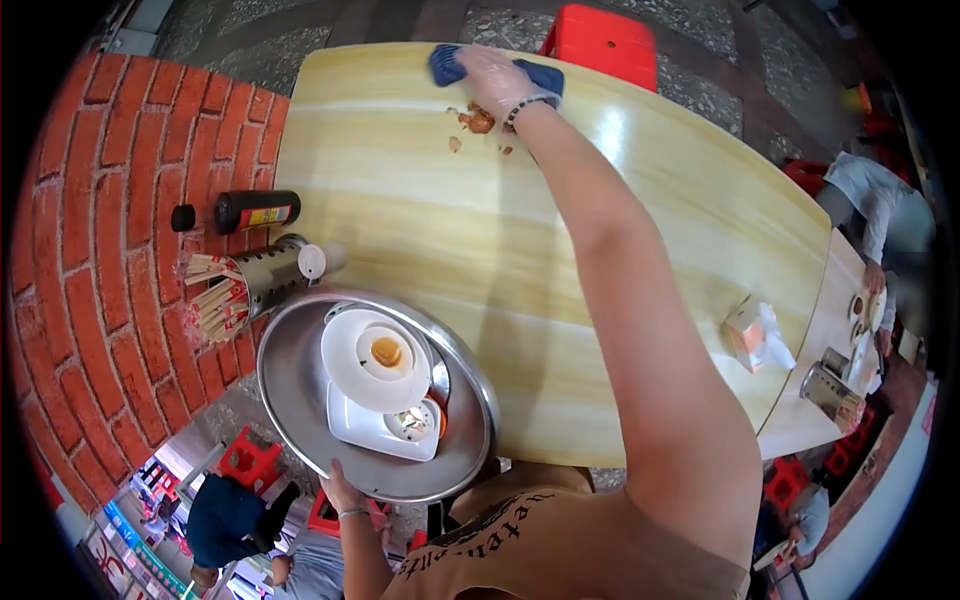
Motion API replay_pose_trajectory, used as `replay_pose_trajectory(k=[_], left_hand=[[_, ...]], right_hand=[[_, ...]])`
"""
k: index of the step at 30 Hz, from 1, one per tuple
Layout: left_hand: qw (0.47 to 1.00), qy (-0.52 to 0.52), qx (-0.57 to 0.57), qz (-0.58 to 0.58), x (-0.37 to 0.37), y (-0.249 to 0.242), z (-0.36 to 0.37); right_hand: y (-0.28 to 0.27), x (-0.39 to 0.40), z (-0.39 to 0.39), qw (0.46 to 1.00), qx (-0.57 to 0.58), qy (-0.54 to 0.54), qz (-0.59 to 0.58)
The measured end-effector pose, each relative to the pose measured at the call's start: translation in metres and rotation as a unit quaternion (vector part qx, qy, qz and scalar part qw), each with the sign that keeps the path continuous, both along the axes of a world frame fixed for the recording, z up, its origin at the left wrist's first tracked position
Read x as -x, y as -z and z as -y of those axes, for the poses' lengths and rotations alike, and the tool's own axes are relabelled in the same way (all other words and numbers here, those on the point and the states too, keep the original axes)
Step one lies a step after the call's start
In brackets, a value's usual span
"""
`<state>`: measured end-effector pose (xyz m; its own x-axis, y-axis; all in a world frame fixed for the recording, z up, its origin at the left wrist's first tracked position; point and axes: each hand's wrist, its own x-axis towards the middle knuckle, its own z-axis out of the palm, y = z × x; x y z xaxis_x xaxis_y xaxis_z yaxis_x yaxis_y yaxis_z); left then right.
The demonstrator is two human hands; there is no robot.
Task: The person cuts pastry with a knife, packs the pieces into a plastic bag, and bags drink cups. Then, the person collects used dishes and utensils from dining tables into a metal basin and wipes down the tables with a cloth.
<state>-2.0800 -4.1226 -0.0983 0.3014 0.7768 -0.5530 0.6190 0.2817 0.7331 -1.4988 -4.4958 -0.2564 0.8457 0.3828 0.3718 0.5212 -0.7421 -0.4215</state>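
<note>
My right hand [490, 80], in a clear plastic glove, presses a folded blue cloth [541, 76] on the far edge of the pale wooden table [500, 230]. Brown food scraps [478, 121] lie on the tabletop just on the near side of that hand. With my left hand [341, 490] I grip the near rim of a big steel basin [290, 400], its fingers partly hidden under the metal. Inside the basin are a round white bowl [345, 365] holding a smaller bowl with brownish liquid, and a white rectangular dish [375, 428] with scraps.
Left of the table is a brick wall [90, 250]. Along it stand a dark bottle [257, 211] and a chopstick holder [268, 277]. A tissue pack [745, 333] sits at right. A red stool [605, 45] is beyond the far edge. Other people are at right and below.
</note>
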Motion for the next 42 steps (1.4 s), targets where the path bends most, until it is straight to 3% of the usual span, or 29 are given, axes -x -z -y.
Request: replay_pose_trajectory(k=[1,3,6,12,16,19,22,24,25,26,27,28,30,31,34,36,42], left_hand=[[1.0,-0.001,-0.006,-0.013,0.002,-0.001,-0.001],[1.0,-0.007,-0.01,-0.023,0.001,0.0,-0.001],[0.999,-0.022,0.001,-0.031,-0.001,-0.002,0.004],[1.0,-0.003,0.005,-0.02,0.011,0.007,-0.01],[0.999,-0.023,0.034,-0.008,0.004,-0.005,-0.004],[0.968,-0.029,0.25,-0.013,0.023,0.001,-0.03],[0.959,-0.009,0.272,-0.075,0.043,0.007,-0.042],[0.954,-0.008,0.291,-0.068,0.053,0.01,-0.043],[0.954,0.0,0.298,-0.041,0.04,0.0,-0.031],[0.954,0.004,0.299,-0.019,0.036,-0.01,-0.027],[0.955,0.002,0.296,-0.025,0.039,-0.011,-0.03],[0.96,-0.013,0.278,-0.021,0.044,-0.005,-0.031],[0.966,-0.027,0.257,-0.027,0.059,-0.014,-0.037],[0.964,-0.02,0.262,-0.029,0.063,-0.016,-0.034],[0.965,-0.014,0.261,-0.03,0.077,-0.036,-0.022],[0.965,-0.017,0.26,-0.015,0.095,-0.039,-0.025],[0.961,-0.035,0.275,-0.024,0.15,-0.046,-0.035]], right_hand=[[-0.001,0.006,-0.006,1.0,-0.002,-0.002,-0.005],[-0.013,0.017,-0.018,0.989,0.017,-0.141,-0.04],[-0.041,0.062,-0.023,0.967,0.036,-0.24,-0.075],[-0.021,0.153,-0.007,0.925,0.02,-0.38,-0.011],[-0.031,0.241,0.016,0.922,0.013,-0.38,-0.074],[-0.049,0.301,0.024,0.918,0.017,-0.371,-0.139],[-0.044,0.354,0.022,0.922,-0.006,-0.353,-0.157],[-0.046,0.375,0.022,0.937,-0.053,-0.283,-0.198],[-0.062,0.372,0.025,0.941,-0.134,-0.209,-0.228],[-0.09,0.364,0.034,0.942,-0.094,-0.123,-0.298],[-0.085,0.36,0.046,0.93,-0.175,-0.032,-0.321],[-0.093,0.356,0.057,0.921,-0.194,0.077,-0.33],[-0.11,0.335,0.092,0.941,-0.186,0.151,-0.24],[-0.095,0.326,0.109,0.96,-0.171,0.147,-0.165],[-0.07,0.315,0.124,0.975,-0.1,0.101,-0.17],[-0.044,0.326,0.105,0.993,0.015,0.014,-0.119],[-0.044,0.379,0.042,0.984,0.062,-0.111,-0.123]])
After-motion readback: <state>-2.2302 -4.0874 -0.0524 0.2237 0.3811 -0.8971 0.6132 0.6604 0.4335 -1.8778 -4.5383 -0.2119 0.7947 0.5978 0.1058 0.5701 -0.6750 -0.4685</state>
